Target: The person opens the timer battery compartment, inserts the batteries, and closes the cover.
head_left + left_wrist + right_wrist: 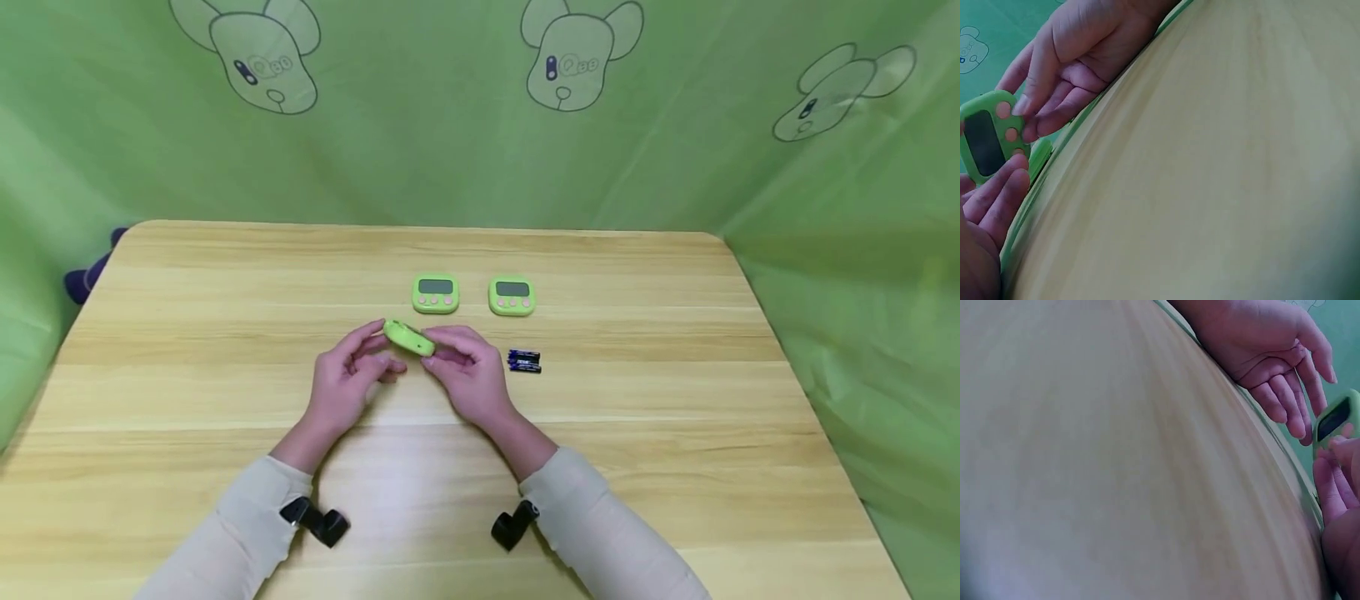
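A green timer (408,337) is tilted above the table between the two hands. My right hand (468,375) pinches its right end between thumb and fingers; in the left wrist view the thumb lies by the pink buttons of the timer (984,144), beside the dark screen. My left hand (348,379) is at the other end, its fingers loosely bent and a fingertip at the edge. The right wrist view shows the thumb of the left hand (1260,356) apart from the timer (1334,419).
Two more green timers (436,294) (512,297) lie face up on the wooden table (225,275) beyond the hands. Several dark blue batteries (524,361) lie side by side to the right of my right hand. A green curtain (420,167) hangs behind the table.
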Demonstrator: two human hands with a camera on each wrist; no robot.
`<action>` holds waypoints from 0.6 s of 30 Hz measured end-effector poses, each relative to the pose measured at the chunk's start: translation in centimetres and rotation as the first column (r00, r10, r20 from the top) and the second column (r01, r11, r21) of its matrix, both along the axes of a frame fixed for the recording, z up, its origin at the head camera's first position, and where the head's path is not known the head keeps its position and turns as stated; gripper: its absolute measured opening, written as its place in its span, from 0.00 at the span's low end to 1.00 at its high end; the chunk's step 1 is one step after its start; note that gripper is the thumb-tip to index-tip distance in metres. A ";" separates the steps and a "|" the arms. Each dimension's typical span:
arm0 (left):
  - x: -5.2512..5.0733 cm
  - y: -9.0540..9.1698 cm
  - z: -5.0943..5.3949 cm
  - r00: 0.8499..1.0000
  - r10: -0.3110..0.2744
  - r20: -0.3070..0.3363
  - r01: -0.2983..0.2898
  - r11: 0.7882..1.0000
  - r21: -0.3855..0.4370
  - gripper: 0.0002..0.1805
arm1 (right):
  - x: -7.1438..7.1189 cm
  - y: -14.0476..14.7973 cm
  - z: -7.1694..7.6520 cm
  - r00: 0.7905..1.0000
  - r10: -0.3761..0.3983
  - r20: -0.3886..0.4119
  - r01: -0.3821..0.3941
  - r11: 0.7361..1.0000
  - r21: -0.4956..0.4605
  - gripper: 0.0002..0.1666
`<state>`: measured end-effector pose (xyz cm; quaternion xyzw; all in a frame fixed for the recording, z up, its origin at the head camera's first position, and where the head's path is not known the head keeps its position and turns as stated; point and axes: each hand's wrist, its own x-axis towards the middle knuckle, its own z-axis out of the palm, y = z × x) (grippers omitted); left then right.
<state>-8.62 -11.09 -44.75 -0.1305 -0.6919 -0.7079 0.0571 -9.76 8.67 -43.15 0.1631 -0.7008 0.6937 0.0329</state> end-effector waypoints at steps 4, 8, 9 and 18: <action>-0.2 0.0 0.0 0.999 -0.009 0.054 0.007 1.000 0.030 0.21 | 0.5 -0.1 1.2 0.997 0.002 -0.077 0.003 0.998 0.063 0.15; -0.5 0.2 0.2 0.988 0.021 0.152 -0.022 1.000 0.008 0.23 | 0.4 -0.2 0.6 0.992 0.001 -0.127 0.010 0.996 0.089 0.11; -0.6 0.2 0.3 0.984 0.028 0.175 -0.030 1.000 0.007 0.23 | 0.3 -0.1 0.2 0.994 0.005 -0.112 0.003 0.998 0.069 0.12; -0.9 0.1 0.6 0.970 0.000 0.245 -0.010 0.999 0.039 0.28 | -0.6 -0.2 -1.4 0.989 -0.068 0.131 0.067 0.998 0.014 0.24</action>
